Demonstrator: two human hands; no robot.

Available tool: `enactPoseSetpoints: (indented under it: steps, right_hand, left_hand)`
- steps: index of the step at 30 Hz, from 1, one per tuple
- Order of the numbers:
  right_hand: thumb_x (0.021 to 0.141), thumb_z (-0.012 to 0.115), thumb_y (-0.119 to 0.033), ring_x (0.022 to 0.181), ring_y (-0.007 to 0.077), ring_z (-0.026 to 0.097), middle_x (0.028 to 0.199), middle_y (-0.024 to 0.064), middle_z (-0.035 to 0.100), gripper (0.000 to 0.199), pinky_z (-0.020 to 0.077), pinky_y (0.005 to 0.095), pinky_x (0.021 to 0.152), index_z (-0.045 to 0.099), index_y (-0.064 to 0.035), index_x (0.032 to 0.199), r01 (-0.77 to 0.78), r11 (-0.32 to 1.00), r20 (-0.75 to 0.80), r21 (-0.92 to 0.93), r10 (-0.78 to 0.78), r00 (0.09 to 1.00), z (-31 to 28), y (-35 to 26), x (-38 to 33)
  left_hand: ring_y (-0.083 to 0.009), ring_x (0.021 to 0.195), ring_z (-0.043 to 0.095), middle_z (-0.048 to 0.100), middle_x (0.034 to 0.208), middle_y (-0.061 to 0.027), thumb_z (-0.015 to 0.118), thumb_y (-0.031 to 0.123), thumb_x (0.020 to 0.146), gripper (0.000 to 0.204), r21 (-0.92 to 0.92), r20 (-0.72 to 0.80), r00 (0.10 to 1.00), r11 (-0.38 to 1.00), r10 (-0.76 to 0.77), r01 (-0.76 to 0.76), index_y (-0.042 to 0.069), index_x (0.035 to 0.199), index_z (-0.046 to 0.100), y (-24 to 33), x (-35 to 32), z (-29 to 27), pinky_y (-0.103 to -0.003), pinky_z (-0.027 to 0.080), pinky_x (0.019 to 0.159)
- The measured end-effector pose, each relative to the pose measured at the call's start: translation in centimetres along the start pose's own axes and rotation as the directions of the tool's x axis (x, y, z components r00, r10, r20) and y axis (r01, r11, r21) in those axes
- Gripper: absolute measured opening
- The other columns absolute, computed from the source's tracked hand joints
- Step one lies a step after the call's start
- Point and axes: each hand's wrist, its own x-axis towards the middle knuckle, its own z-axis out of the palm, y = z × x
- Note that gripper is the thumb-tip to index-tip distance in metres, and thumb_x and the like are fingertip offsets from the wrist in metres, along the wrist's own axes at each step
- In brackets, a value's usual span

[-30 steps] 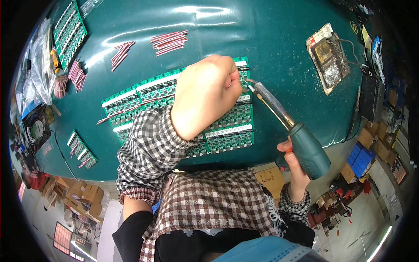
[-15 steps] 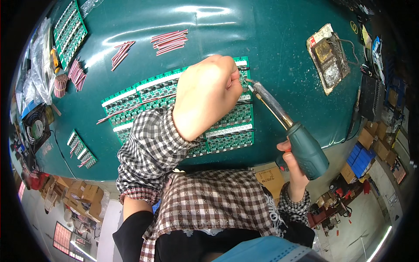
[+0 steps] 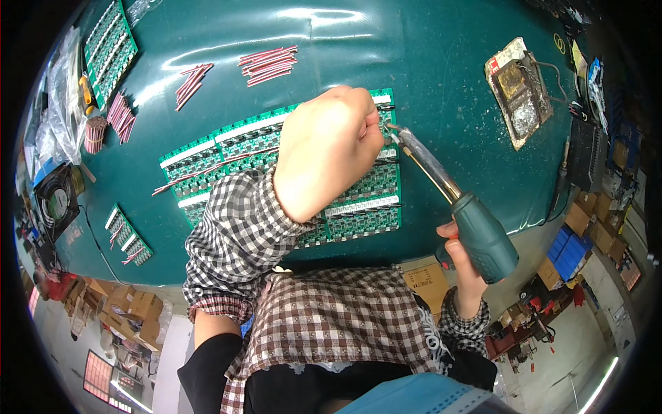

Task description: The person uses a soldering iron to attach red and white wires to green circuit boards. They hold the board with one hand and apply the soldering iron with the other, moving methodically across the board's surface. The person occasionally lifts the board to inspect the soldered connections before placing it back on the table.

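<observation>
My right hand [image 3: 468, 271] is wrapped round the green handle of a soldering gun [image 3: 485, 238]. Its long metal tip reaches up and left to the right end of a panel of green circuit boards [image 3: 362, 222]. Over that panel my left hand [image 3: 329, 141] is closed in a pinch, fingertips beside the iron's tip. What it pinches is hidden by the fingers. Red and white wires [image 3: 207, 170] lie across the panel's left part and run toward my left hand, which covers the middle of the boards.
Cut red and white wires [image 3: 269, 65] lie in piles beyond the panel. A soldering stand with a crusted tray [image 3: 518, 93] is at the far right. Another board panel [image 3: 110, 52], a small board strip [image 3: 129, 235] and a black fan [image 3: 56, 202] are on the left.
Almost nothing differs. The soldering gun's handle has shifted very slightly up and left, with its tip still by my left fingertips.
</observation>
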Motion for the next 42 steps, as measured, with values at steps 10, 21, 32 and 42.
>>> enactPoseSetpoints:
  steps: [10,21,32,42]
  right_hand:
    - [0.072,0.083,-0.013,0.079,0.0187,0.068,0.088,0.0121,0.068,0.047,0.0558,0.0307,0.072,0.058,0.0047,0.108,0.012,1.0,-0.034,-0.012,-0.012,0.999,0.02,0.19,-0.27]
    - [0.072,0.082,-0.01,0.08,0.0196,0.068,0.091,0.0119,0.067,0.044,0.0561,0.0314,0.072,0.058,0.0048,0.106,-0.012,1.0,-0.012,0.009,0.012,1.0,0.0,-0.23,-0.14]
    - [0.072,0.082,-0.009,0.081,0.0186,0.068,0.091,0.011,0.065,0.042,0.0563,0.0301,0.071,0.059,0.0046,0.103,-0.056,0.997,-0.035,0.061,0.058,0.998,0.38,-0.29,-0.06]
    - [0.072,0.083,-0.01,0.08,0.0179,0.068,0.091,0.0104,0.066,0.041,0.0561,0.029,0.071,0.06,0.0041,0.102,-0.006,1.0,-0.014,-0.013,0.006,1.0,0.33,-0.59,0.21]
  left_hand:
    - [-0.0327,0.064,0.061,0.059,0.067,-0.0126,0.064,0.002,0.067,0.009,-0.032,0.011,1.0,0.999,-0.021,0.022,0.003,0.069,0.055,-0.03,0.15,-0.25,-0.04,0.05,0.057]
    - [-0.0252,0.057,0.057,0.057,0.064,-0.0089,0.064,0.001,0.069,0.007,-0.013,-0.008,1.0,1.0,-0.013,0.013,0.004,0.07,0.058,-0.31,0.25,0.04,-0.034,0.047,0.054]
    - [-0.0225,0.055,0.056,0.056,0.063,-0.0071,0.065,0.001,0.07,0.007,-0.017,0.0,1.0,0.999,-0.028,0.028,0.005,0.071,0.059,-0.21,0.27,-0.02,-0.031,0.046,0.052]
    - [-0.0232,0.054,0.055,0.054,0.063,-0.008,0.064,0.001,0.069,0.008,-0.015,-0.007,1.0,1.0,-0.018,0.018,0.005,0.07,0.058,-0.22,0.27,0.03,-0.032,0.045,0.051]
